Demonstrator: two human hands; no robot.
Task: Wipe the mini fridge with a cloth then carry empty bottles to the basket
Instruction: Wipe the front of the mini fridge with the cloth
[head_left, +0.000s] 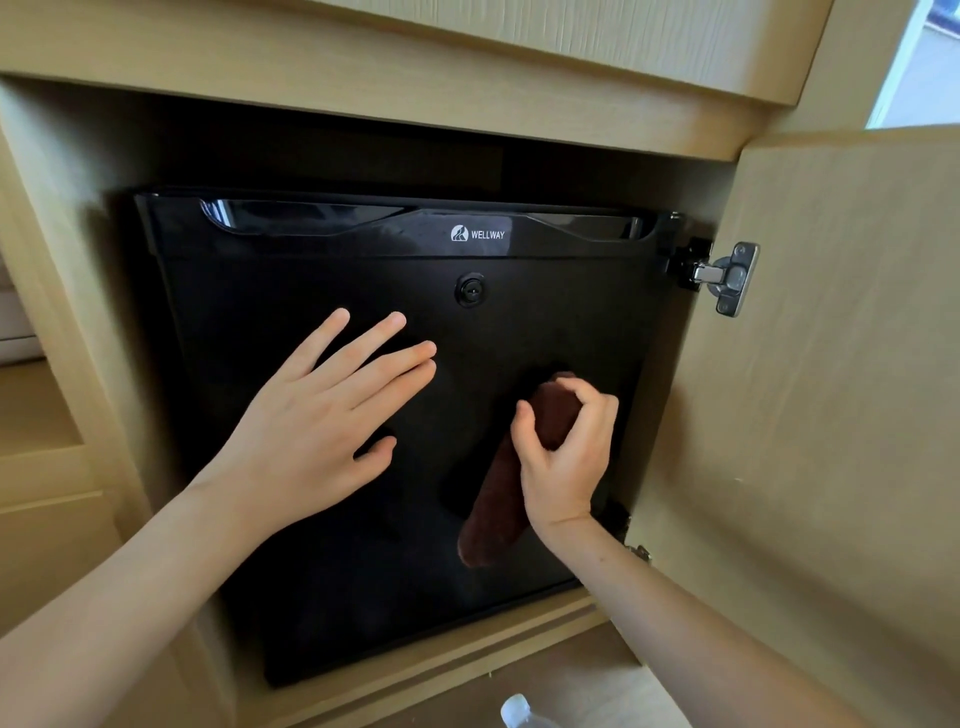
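Closest to the camera, at the bottom edge, pokes the top of a clear plastic bottle (517, 713), low in front of the cabinet; whether it is empty cannot be told. Above it the glossy black mini fridge (363, 597) sits shut inside a pale wooden cabinet niche, with the cabinet's wooden door (810, 389) swung open to the right. The left hand (322, 415) is spread, fingers straight, and appears to rest flat on the left half of the fridge front. The right hand (563, 447) curls round a rolled dark brown cloth (493, 509), gripping its upper end against the right half of the front. The cloth's long axis runs steeply down and slightly left, its loose tail hanging below the wrist. Most of the bare front lies up and left of the cloth, so the wiping stroke probably heads that way, toward the round lock (470, 291). No basket is in view.
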